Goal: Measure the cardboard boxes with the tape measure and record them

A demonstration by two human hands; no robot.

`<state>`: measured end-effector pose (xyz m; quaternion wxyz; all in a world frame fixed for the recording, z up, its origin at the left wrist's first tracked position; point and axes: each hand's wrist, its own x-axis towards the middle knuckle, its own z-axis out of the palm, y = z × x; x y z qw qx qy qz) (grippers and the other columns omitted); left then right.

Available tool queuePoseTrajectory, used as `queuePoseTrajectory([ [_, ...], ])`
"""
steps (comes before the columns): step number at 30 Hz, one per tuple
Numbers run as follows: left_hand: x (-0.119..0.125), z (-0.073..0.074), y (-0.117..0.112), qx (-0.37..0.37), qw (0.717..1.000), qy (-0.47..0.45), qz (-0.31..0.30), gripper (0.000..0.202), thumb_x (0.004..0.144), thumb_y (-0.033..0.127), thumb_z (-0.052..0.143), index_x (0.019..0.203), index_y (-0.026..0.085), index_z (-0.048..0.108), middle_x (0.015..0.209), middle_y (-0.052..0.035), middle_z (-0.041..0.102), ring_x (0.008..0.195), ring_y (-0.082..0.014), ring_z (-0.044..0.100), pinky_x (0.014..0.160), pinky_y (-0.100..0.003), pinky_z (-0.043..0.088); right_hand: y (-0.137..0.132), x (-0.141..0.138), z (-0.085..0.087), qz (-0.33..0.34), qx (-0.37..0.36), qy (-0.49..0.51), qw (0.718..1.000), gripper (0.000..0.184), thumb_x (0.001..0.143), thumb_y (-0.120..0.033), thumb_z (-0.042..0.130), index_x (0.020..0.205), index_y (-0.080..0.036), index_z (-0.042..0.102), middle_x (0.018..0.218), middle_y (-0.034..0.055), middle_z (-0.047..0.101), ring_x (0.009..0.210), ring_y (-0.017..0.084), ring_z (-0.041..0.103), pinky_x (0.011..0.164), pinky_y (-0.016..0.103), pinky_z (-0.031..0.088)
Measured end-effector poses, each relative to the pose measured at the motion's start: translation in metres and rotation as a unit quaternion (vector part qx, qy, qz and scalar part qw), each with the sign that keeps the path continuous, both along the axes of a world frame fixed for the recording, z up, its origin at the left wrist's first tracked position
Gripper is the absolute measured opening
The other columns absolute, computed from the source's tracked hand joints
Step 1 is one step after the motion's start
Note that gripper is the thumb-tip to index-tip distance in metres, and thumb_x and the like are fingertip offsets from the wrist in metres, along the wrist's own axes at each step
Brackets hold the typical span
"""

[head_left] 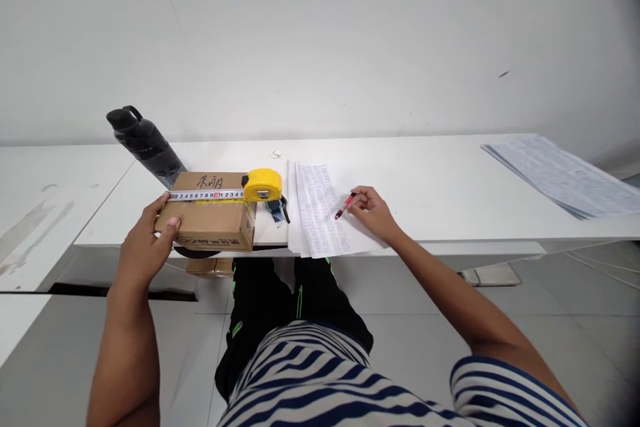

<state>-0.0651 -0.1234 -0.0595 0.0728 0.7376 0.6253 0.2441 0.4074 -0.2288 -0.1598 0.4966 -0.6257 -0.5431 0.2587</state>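
A small cardboard box (213, 220) sits on the white table (430, 180) near its front edge. A yellow tape measure (263, 185) rests on the box's right top corner, its blade stretched left across the box top. My left hand (150, 240) grips the box's left end, fingers wrapped round it and pressing the blade's tip. My right hand (373, 211) holds a red pen (345, 205) with its tip on printed sheets of paper (320, 217) lying right of the box.
A black bottle (145, 143) lies tilted behind the box. Another stack of printed sheets (565, 173) lies at the table's far right. A small white round object (275, 154) sits near the wall. A second white surface (45, 200) adjoins on the left.
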Motion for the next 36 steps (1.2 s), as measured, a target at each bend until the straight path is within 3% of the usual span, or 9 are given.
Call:
queuePoseTrajectory([
  [3, 0.001, 0.000, 0.002, -0.003, 1.000, -0.009, 0.004, 0.061, 0.091, 0.047, 0.049, 0.149, 0.030, 0.043, 0.142, -0.0079, 0.058, 0.103, -0.0261, 0.066, 0.092, -0.043, 0.051, -0.005, -0.008, -0.008, -0.023, -0.003, 0.009, 1.000, 0.022, 0.085, -0.040, 0.063, 0.094, -0.025, 0.050, 0.067, -0.0057, 0.050, 0.064, 0.015, 0.049, 0.065, 0.030, 0.040],
  [5, 0.002, 0.000, 0.003, -0.002, 1.000, -0.016, 0.000, 0.060, 0.090, 0.047, 0.048, 0.147, 0.031, 0.044, 0.142, -0.0073, 0.058, 0.109, -0.0281, 0.064, 0.095, -0.045, 0.050, -0.007, -0.008, -0.009, -0.015, -0.020, 0.033, 0.999, 0.019, 0.087, -0.038, 0.061, 0.086, -0.025, 0.047, 0.064, -0.0067, 0.046, 0.061, 0.014, 0.045, 0.062, 0.029, 0.036],
  [10, 0.003, 0.000, 0.007, 0.013, 1.000, -0.020, -0.005, 0.058, 0.089, 0.046, 0.047, 0.144, 0.031, 0.046, 0.139, -0.0074, 0.059, 0.113, -0.0305, 0.062, 0.095, -0.044, 0.048, -0.008, -0.002, -0.002, 0.064, -0.043, 0.081, 0.994, 0.035, 0.096, -0.052, 0.045, 0.079, -0.022, 0.055, 0.061, -0.0033, 0.049, 0.059, 0.014, 0.043, 0.061, 0.030, 0.033],
  [13, 0.004, 0.001, 0.010, 0.011, 1.000, -0.013, 0.001, 0.056, 0.089, 0.046, 0.047, 0.143, 0.031, 0.047, 0.127, -0.0072, 0.064, 0.103, -0.0287, 0.064, 0.090, -0.042, 0.049, -0.007, -0.004, 0.003, 0.050, -0.062, 0.064, 0.995, 0.049, 0.099, -0.056, 0.035, 0.078, -0.021, 0.062, 0.061, -0.0003, 0.052, 0.059, 0.015, 0.044, 0.062, 0.032, 0.033],
  [16, 0.003, 0.001, 0.013, 0.013, 1.000, -0.012, 0.002, 0.055, 0.089, 0.045, 0.046, 0.142, 0.032, 0.048, 0.118, -0.0064, 0.066, 0.094, -0.0263, 0.064, 0.088, -0.040, 0.049, -0.006, -0.007, 0.006, -0.001, -0.102, 0.015, 0.995, 0.048, 0.094, -0.054, 0.045, 0.064, -0.020, 0.060, 0.064, 0.0023, 0.056, 0.065, 0.017, 0.050, 0.065, 0.033, 0.036],
  [19, 0.003, -0.001, 0.014, 0.024, 0.999, -0.020, -0.009, 0.055, 0.089, 0.045, 0.047, 0.142, 0.030, 0.049, 0.117, -0.0069, 0.065, 0.092, -0.0253, 0.064, 0.088, -0.039, 0.049, -0.006, -0.009, 0.009, -0.007, -0.127, 0.002, 0.992, 0.042, 0.091, -0.050, 0.052, 0.063, -0.020, 0.059, 0.068, 0.0024, 0.059, 0.068, 0.018, 0.052, 0.065, 0.033, 0.036],
  [27, 0.004, -0.011, 0.012, 0.071, 0.995, -0.060, -0.032, 0.055, 0.090, 0.042, 0.047, 0.142, 0.024, 0.052, 0.140, -0.0093, 0.057, 0.119, -0.0276, 0.060, 0.103, -0.043, 0.046, -0.005, -0.006, 0.008, 0.004, -0.135, 0.013, 0.991, 0.038, 0.088, -0.046, 0.052, 0.062, -0.020, 0.061, 0.070, 0.0029, 0.064, 0.072, 0.019, 0.055, 0.070, 0.034, 0.040],
  [31, 0.001, -0.020, 0.013, 0.104, 0.990, -0.095, -0.033, 0.054, 0.090, 0.037, 0.050, 0.141, 0.018, 0.053, 0.142, -0.0108, 0.058, 0.129, -0.0259, 0.055, 0.114, -0.042, 0.038, -0.005, -0.006, 0.006, 0.009, -0.130, 0.014, 0.991, 0.038, 0.088, -0.047, 0.053, 0.062, -0.020, 0.063, 0.071, 0.0032, 0.064, 0.072, 0.019, 0.056, 0.071, 0.034, 0.041],
  [36, 0.001, -0.022, 0.013, 0.105, 0.989, -0.098, -0.027, 0.053, 0.090, 0.034, 0.052, 0.140, 0.018, 0.054, 0.141, -0.0107, 0.059, 0.130, -0.0261, 0.055, 0.114, -0.043, 0.039, -0.006, -0.007, 0.006, -0.015, -0.122, 0.010, 0.992, 0.040, 0.087, -0.048, 0.052, 0.059, -0.021, 0.058, 0.063, 0.0016, 0.057, 0.065, 0.018, 0.051, 0.064, 0.033, 0.038],
])
